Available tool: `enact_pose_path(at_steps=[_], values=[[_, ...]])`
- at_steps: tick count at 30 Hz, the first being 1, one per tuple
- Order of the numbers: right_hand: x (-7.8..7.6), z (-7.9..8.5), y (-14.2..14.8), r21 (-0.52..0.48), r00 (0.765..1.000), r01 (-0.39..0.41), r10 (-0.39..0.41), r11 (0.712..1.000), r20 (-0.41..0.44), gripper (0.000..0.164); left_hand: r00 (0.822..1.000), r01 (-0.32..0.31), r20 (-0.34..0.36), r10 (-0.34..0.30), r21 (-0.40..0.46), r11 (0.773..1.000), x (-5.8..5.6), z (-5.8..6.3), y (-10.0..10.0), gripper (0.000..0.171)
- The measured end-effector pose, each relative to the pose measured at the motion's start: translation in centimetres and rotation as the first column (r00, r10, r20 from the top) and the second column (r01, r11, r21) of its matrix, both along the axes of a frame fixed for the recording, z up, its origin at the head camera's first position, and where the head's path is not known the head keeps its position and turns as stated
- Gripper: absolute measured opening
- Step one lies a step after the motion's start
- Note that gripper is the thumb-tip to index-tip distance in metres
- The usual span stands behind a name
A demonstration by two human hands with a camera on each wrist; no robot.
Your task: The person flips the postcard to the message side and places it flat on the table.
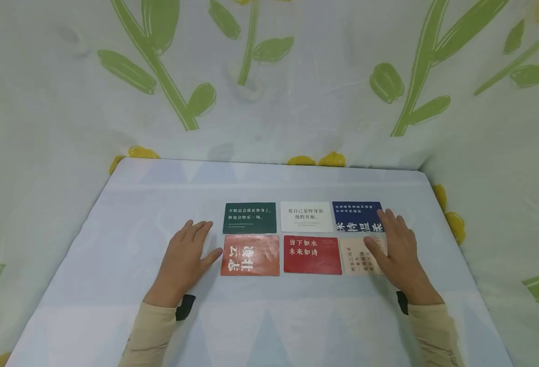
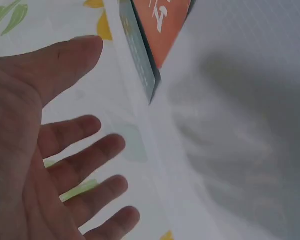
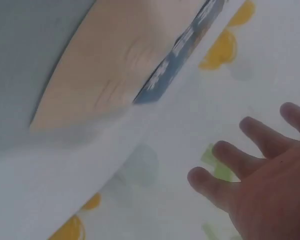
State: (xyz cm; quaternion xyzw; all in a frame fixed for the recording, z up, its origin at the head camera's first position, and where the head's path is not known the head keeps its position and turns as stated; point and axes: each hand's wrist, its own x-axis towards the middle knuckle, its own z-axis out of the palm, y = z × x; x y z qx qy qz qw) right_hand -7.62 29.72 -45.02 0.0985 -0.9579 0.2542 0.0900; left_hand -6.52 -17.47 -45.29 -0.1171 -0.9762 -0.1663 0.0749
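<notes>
Two rows of printed cards lie flat on the table. Along the back are a dark green card (image 1: 250,224), a white card (image 1: 305,224) and a navy blue card (image 1: 349,208). The front row holds an orange card (image 1: 246,265), a red card (image 1: 312,262) and a beige card (image 1: 354,265). My left hand (image 1: 186,257) hovers beside the orange and green cards, fingers spread, holding nothing. On the other side, my right hand (image 1: 400,255) is held over the right ends of the beige and navy cards, partly hiding them. Its fingers are extended and grip nothing.
A pale cloth with faint blue triangles covers the table (image 1: 269,321). Behind it and at both sides hangs a white curtain (image 1: 306,102) with green leaves and yellow flowers. Both forearms wear beige sleeves (image 1: 147,331) with a dark band at the wrist.
</notes>
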Motion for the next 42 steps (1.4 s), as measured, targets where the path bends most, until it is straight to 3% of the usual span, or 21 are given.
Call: enact_pose_path(at_steps=[8, 16, 27, 34, 42], values=[[-0.4, -0.8, -3.6, 0.003, 0.997, -0.079, 0.079, 0.997, 0.026, 0.081, 0.996, 0.074, 0.054, -0.076, 0.032, 0.997, 0.2, 0.0, 0.8, 0.066], [-0.5, -0.7, -7.2, 0.066, 0.984, -0.178, 0.176, 0.982, 0.031, 0.085, 0.991, 0.132, 0.018, -0.133, 0.051, 0.99, 0.1, -0.9, 1.0, 0.067], [-0.6, -0.8, -12.2, 0.115, 0.958, -0.284, 0.277, 0.952, 0.077, 0.095, 0.99, 0.118, 0.078, -0.12, 0.033, 0.993, -0.1, -1.3, 1.5, 0.072], [-0.4, -1.3, -14.7, 0.13, 0.932, -0.339, 0.314, 0.932, 0.178, 0.093, 0.989, 0.129, 0.062, -0.131, 0.032, 0.991, 0.0, -1.3, 1.7, 0.07], [-0.5, -1.9, -16.3, 0.174, 0.909, -0.402, 0.369, 0.899, 0.194, 0.088, 0.988, 0.117, 0.104, -0.118, 0.02, 0.993, -0.2, -1.7, 1.8, 0.074]])
